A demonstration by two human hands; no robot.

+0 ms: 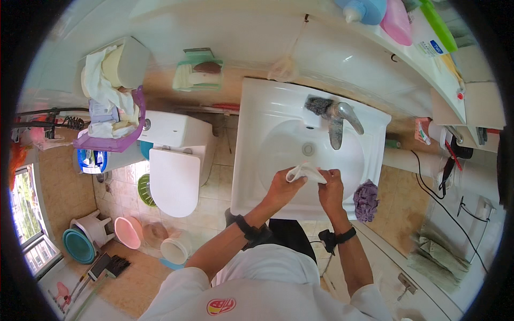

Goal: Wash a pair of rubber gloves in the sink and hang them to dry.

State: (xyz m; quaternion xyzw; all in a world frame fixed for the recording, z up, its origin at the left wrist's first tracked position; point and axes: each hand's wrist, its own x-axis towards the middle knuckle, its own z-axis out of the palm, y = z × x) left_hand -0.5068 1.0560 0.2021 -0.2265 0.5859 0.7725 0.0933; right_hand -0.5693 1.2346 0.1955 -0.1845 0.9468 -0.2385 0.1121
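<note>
Over the front half of a white ceramic washbasin (pixel 277 132), both hands hold a small folded white cloth (pixel 305 171). My left hand (pixel 286 185) grips its left side, where the cloth makes an open loop. The cloth's right corner is pinched in the fingers of my right hand (pixel 332 188). Behind the hands stands a tarnished metal faucet (pixel 336 128), with a dark grey scouring pad (pixel 318 105) beside its base. A crumpled purple cloth (pixel 366 200) lies on the basin's right front rim, near my right wrist. The basin's drain (pixel 308 149) is visible and uncovered.
A toilet (pixel 174 180) with its lid down stands left of the basin. Beyond it are a pink basin (pixel 128 232), a white bucket (pixel 175 249) and a teal basin (pixel 79 245). Bottles, one a pink bottle (pixel 396 22), line a shelf at upper right. A black cable (pixel 449 216) hangs at right.
</note>
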